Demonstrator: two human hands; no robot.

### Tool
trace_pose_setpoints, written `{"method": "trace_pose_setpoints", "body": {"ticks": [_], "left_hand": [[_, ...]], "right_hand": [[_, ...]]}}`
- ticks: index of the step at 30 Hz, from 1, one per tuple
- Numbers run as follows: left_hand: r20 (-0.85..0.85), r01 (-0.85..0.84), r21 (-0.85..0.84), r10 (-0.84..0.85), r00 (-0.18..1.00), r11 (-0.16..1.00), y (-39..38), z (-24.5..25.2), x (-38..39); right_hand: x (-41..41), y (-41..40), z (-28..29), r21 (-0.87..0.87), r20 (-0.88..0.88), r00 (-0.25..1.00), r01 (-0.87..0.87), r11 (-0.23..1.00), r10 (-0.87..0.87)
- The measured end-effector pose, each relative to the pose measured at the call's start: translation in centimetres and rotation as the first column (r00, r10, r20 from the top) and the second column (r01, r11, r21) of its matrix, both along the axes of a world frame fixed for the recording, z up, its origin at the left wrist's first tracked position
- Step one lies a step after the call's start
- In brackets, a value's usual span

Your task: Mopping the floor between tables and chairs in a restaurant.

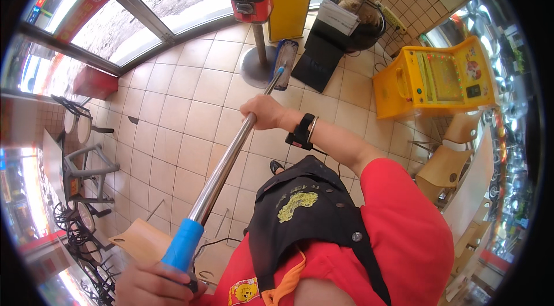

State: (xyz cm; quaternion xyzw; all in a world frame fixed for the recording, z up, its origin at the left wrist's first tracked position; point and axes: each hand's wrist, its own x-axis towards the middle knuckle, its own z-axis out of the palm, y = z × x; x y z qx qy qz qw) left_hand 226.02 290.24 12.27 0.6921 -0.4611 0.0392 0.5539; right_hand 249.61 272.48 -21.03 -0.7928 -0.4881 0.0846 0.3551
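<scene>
A flat mop has a shiny metal pole point(225, 163) with a blue plastic grip point(183, 243). Closed around the lower metal part of the pole, nearer the mop head, is my right hand point(265, 112), with a black strap and a bangle at the wrist. At the bottom left, my left hand point(153, 284) holds the pole's end at the blue grip. The flat mop head point(285, 63) lies on the tiled floor point(194, 107), between the round base of a gumball machine point(253, 7) and a black board.
A yellow panel point(291, 0) stands behind the gumball machine. The black board point(319, 61) leans by a potted trunk point(361, 0). A yellow game machine point(433, 81) is at right. Chairs point(446, 165) and tables line both sides. A red box point(96, 82) sits by the glass front.
</scene>
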Motion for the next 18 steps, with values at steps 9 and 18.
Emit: {"method": "trace_pose_setpoints", "body": {"ticks": [9,18], "left_hand": [[-0.198,-0.099,-0.139,0.07,0.978,0.985,0.5,-6.7,16.4],[-0.4,-0.578,-0.177,0.479,0.782,0.796,0.3,-15.7,26.7]], "right_hand": [[15.8,-1.4,-5.2,0.097,0.051,0.962,0.262,0.96,-0.267],[26.2,-0.6,-18.0,-0.115,-0.07,0.928,0.357,0.927,-0.366]]}}
